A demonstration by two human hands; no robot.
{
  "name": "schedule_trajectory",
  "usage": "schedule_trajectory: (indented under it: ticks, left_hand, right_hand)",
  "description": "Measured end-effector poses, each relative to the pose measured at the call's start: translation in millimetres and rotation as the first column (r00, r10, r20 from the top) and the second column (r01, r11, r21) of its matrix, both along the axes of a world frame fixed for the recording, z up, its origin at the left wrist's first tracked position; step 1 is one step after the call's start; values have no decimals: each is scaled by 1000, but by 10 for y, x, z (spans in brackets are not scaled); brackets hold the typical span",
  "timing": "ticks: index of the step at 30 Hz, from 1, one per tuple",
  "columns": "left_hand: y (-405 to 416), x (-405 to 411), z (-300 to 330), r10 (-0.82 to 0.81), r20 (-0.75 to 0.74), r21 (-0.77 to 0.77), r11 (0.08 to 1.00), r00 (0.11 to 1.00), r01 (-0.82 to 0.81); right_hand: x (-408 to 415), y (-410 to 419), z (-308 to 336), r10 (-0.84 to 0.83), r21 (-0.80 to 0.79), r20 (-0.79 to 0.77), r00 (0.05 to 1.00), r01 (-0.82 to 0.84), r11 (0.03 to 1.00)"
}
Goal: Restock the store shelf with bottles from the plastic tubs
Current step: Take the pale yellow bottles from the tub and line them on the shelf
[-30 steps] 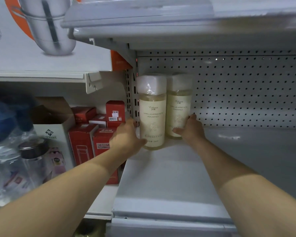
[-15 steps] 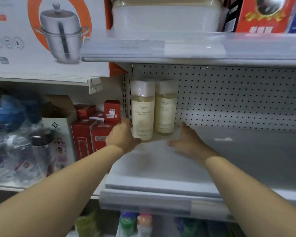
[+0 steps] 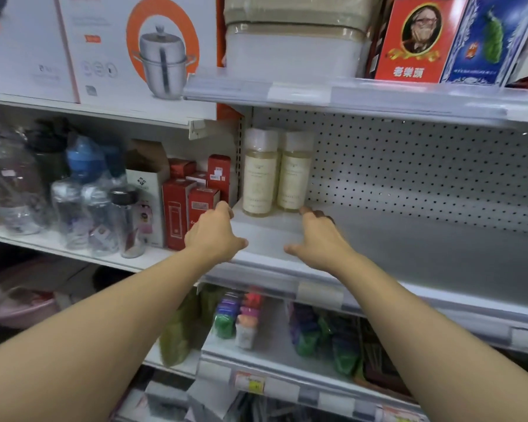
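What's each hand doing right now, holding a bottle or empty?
Left hand: open, fingers loosely curled, holding nothing, short of the left bottle.
Right hand: open, empty, clear of the right bottle.

— Any lettering you can make out?
— The red box [image 3: 415,41] on the top shelf carries three yellow Chinese characters, roughly 老樂頭.
— And the bottles [image 3: 260,175]?
— Their labels have print, but too blurred to read. Price tags [image 3: 250,383] likewise.
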State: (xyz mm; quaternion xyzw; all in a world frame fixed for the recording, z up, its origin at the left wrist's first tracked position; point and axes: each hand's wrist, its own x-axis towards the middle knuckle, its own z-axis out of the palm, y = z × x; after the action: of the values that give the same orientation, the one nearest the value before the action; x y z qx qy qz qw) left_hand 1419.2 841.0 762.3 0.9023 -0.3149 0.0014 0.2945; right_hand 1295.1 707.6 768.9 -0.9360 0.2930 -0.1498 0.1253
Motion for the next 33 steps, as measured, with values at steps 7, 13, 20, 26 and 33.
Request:
schedule_trajectory:
  ticks: [7,13,20,26,33]
  left_hand:
    - [424,-251,-119,-1,11,36,999,1000,0]
    - [719,-427,-384,-36,-14,84,996,999,37]
    - [1134,-589,-1025,-76,-101,193,976,992,95]
    - [1454,-707,-1828,-56,-245,268,955,968,124]
    - [1774,-864,-2818,13,-403,387,908,915,157]
  right_hand:
    - [-282,455,-71,32,-27,-15,999,-33,999]
    - [-460,815,-303,22,-58,-90,996,-27,998]
    - [-643,1231,-955,-11,-3,-234,972,11,1000]
    - [-799,1475,-1712,-4,97,-372,928,42,994]
    - [-977,1661,-2717,32,249,-483,875,102,963]
